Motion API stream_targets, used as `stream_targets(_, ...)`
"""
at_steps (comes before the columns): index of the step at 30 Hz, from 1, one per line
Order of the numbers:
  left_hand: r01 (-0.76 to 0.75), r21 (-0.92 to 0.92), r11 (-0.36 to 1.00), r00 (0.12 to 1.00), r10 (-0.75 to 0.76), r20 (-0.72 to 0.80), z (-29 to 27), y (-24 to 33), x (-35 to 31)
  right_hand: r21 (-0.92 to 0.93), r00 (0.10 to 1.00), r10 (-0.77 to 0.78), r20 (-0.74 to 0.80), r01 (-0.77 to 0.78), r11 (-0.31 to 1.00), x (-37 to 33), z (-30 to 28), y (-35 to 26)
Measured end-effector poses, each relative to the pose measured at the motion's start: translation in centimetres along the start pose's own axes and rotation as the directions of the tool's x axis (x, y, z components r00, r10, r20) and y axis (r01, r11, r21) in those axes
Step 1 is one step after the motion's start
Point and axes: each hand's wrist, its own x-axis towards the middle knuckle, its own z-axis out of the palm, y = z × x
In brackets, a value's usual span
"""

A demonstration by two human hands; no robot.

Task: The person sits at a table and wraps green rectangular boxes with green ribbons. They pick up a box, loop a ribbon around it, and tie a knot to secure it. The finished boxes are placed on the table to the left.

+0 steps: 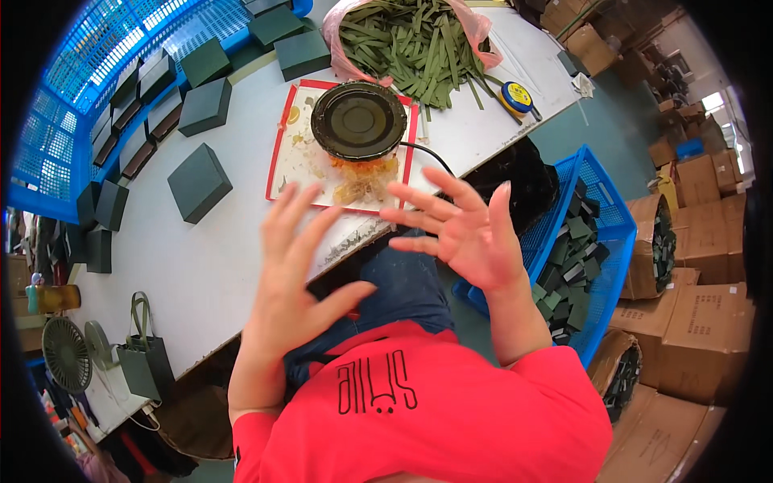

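Both of my hands are raised in front of me over the table's near edge, empty and with fingers spread. My left hand (291,270) is slightly blurred, its back mostly toward me. My right hand (471,229) shows its palm, with the thumb pointing up. Just beyond them, a round black dish (358,121) crusted with amber residue sits on a white tray (282,173) with a red rim. To the left, a dark green box (199,183) lies on the white table (233,249), apart from my left hand.
Dark green strips (407,48) fill a pink bag at the far side, near a blue-and-yellow tape measure (516,97). More green boxes (205,106) line a blue crate (56,145) at left. Another blue crate (616,233) holds small green pieces at right, before cardboard cartons (708,330).
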Motion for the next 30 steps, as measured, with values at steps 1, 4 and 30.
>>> stream_targets(1,0.001,-0.1,0.995,1.0,0.001,0.016,1.0,0.3,0.9,-0.068,0.997,0.037,0.064,-0.032,0.997,-0.4,-0.2,0.0)
stream_targets(4,0.061,-0.388,0.919,0.993,-0.018,0.114,4.2,1.2,2.5,-0.113,0.975,0.187,0.119,-0.174,0.978,-1.4,-0.6,0.4)
stream_targets(30,0.368,-0.502,0.783,0.918,-0.392,0.062,5.2,0.2,-1.0,-0.49,0.921,0.303,-0.246,-0.388,0.781,-4.7,-12.6,-7.8)
